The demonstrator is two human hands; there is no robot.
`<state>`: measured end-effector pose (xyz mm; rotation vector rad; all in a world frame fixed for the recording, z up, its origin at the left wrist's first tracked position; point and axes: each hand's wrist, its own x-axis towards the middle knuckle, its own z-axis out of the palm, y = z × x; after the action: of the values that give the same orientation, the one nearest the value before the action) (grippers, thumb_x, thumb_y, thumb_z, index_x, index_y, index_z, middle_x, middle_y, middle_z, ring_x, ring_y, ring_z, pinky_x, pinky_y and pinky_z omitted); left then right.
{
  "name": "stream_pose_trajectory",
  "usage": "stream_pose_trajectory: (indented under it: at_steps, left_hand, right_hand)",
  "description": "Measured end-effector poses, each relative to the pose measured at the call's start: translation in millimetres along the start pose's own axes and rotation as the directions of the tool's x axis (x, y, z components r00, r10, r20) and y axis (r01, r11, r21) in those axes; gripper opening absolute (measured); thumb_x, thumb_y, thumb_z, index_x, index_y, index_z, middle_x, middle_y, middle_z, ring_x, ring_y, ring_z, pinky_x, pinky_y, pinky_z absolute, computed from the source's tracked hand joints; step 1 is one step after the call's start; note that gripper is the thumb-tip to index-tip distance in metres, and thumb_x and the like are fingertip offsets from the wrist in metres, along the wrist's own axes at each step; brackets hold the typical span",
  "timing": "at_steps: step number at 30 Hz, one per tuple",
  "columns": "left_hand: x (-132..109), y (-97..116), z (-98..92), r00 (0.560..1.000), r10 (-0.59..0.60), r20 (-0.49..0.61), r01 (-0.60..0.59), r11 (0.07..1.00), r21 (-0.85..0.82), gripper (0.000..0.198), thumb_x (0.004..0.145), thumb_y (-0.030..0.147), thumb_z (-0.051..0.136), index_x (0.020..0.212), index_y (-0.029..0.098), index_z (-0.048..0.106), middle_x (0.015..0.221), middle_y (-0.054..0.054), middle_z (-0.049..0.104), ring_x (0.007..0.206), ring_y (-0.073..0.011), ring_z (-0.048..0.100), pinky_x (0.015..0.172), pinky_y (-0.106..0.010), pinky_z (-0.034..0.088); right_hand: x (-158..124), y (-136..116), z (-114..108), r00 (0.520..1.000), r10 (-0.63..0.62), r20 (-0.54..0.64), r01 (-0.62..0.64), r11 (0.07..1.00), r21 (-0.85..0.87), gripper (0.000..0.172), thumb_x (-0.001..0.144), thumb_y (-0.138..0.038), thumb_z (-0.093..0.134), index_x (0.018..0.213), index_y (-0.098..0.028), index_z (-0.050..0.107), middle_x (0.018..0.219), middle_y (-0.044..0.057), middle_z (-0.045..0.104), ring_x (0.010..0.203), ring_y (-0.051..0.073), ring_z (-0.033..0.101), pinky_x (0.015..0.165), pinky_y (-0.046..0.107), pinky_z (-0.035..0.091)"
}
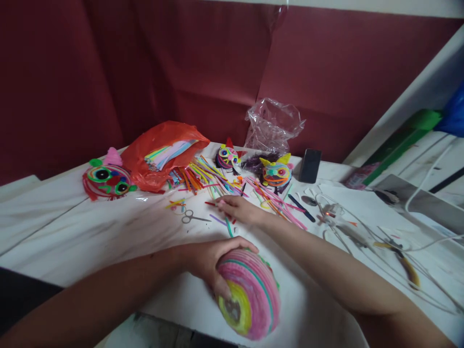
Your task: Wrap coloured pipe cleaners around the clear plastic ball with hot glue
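Near the front edge of the white table, my left hand (213, 263) is wrapped round a rounded piece (253, 295) covered in pink, yellow and green fuzzy strips, its thumb beside the yellow ring. My right hand (237, 209) reaches across to the middle of the table, fingers pinched at a short red strip (210, 203). A green strip (229, 227) runs beneath that hand. Just left of it lie scissors (194, 217) and small yellow and orange bits (176, 204). Behind the right hand is a pile of coloured pipe cleaners (203, 176).
A red bag (159, 145) of pipe cleaners, decorated faces (108, 181) (277, 174), a clear plastic bag (273, 125) and a phone (310, 166) stand toward the back. A glue gun (331, 212), cables and pliers (408, 268) lie at right.
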<state>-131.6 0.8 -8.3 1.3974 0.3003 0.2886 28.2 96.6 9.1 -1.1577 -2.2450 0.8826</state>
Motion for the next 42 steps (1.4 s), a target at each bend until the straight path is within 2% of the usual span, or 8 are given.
stream_pose_trajectory:
  at_steps: [3,9,14,19,27,33,38,42]
  left_hand:
    - [-0.1,1.6,-0.2,1.000,-0.017,-0.006,0.017,1.000,-0.014,0.100,0.040,0.033,0.094,0.126,0.023,0.043,0.123,-0.010,0.058,0.111,-0.0274,0.059,0.095,-0.044,0.047]
    - [2.4,-0.7,-1.6,1.000,0.004,-0.015,-0.004,1.000,-0.015,0.099,0.041,0.034,0.094,0.125,0.023,0.045,0.119,-0.009,0.060,0.109,-0.0268,0.059,0.095,-0.044,0.047]
    - [2.0,-0.9,-4.2,0.999,0.036,-0.014,-0.036,0.998,0.044,0.100,0.041,0.040,0.093,0.127,0.023,0.045,0.122,-0.010,0.060,0.112,-0.0292,0.058,0.098,-0.047,0.046]
    - [-0.1,-0.1,-9.5,0.999,0.041,-0.029,-0.038,0.995,0.088,0.101,0.040,0.040,0.094,0.128,0.024,0.047,0.123,-0.010,0.059,0.113,-0.0300,0.058,0.099,-0.048,0.045]
    - [0.7,-0.6,-10.7,0.998,0.016,-0.059,-0.015,1.000,0.024,0.100,0.037,0.037,0.094,0.125,0.023,0.048,0.117,-0.007,0.060,0.108,-0.0269,0.059,0.097,-0.045,0.046]
    - [0.9,-4.8,-10.0,0.993,0.081,-0.089,-0.081,0.997,0.003,0.094,0.042,0.039,0.093,0.124,0.023,0.049,0.118,-0.007,0.060,0.105,-0.0248,0.059,0.089,-0.039,0.049]
    - [1.2,-0.9,-9.4,0.988,0.077,-0.133,-0.092,0.990,-0.105,0.088,0.043,0.028,0.092,0.122,0.021,0.052,0.116,-0.007,0.061,0.104,-0.0228,0.058,0.089,-0.035,0.046]
    - [5.1,1.9,-8.1,0.952,0.098,-0.290,-0.174,0.953,-0.248,0.082,0.046,0.029,0.089,0.119,0.018,0.054,0.112,-0.008,0.062,0.098,-0.0221,0.059,0.085,-0.033,0.045]
  right_hand:
    - [14.3,-1.2,-5.6,0.992,-0.025,-0.123,0.037,0.995,0.090,0.022,0.087,-0.031,0.057,0.097,-0.018,0.071,0.084,0.001,0.070,0.071,0.012,0.061,0.070,0.023,0.049]
    - [36.8,34.0,-57.0,0.917,0.167,-0.362,-0.183,0.983,-0.012,0.018,0.088,-0.025,0.053,0.084,-0.014,0.067,0.077,0.006,0.071,0.063,0.014,0.061,0.061,0.025,0.047]
    - [68.2,39.0,-35.8,0.917,0.173,-0.358,-0.251,0.951,-0.181,0.009,0.081,-0.018,0.061,0.076,-0.016,0.068,0.086,0.011,0.074,0.085,0.022,0.066,0.075,0.028,0.046]
    - [93.2,36.7,-19.5,0.903,0.184,-0.389,-0.281,0.936,-0.211,0.010,0.080,-0.018,0.064,0.071,-0.016,0.068,0.084,0.014,0.075,0.086,0.023,0.068,0.075,0.028,0.045]
    - [73.8,49.6,-64.6,0.834,0.204,-0.513,-0.206,0.977,0.053,0.024,0.082,-0.029,0.052,0.067,-0.016,0.064,0.060,0.004,0.066,0.053,0.014,0.056,0.051,0.024,0.040]
    - [71.9,51.3,-63.0,0.772,0.265,-0.578,-0.106,0.950,0.294,0.025,0.079,-0.034,0.048,0.058,-0.021,0.053,0.045,-0.001,0.052,0.042,0.012,0.044,0.043,0.024,0.035]
    - [68.9,47.7,-57.0,0.814,0.280,-0.508,-0.043,0.902,0.429,0.028,0.083,-0.036,0.048,0.059,-0.021,0.053,0.044,-0.002,0.050,0.040,0.011,0.043,0.042,0.023,0.037]
    - [60.8,50.6,-58.7,0.861,0.316,-0.397,-0.077,0.854,0.514,0.027,0.082,-0.036,0.057,0.062,-0.018,0.057,0.048,-0.001,0.055,0.039,0.009,0.044,0.041,0.021,0.036]
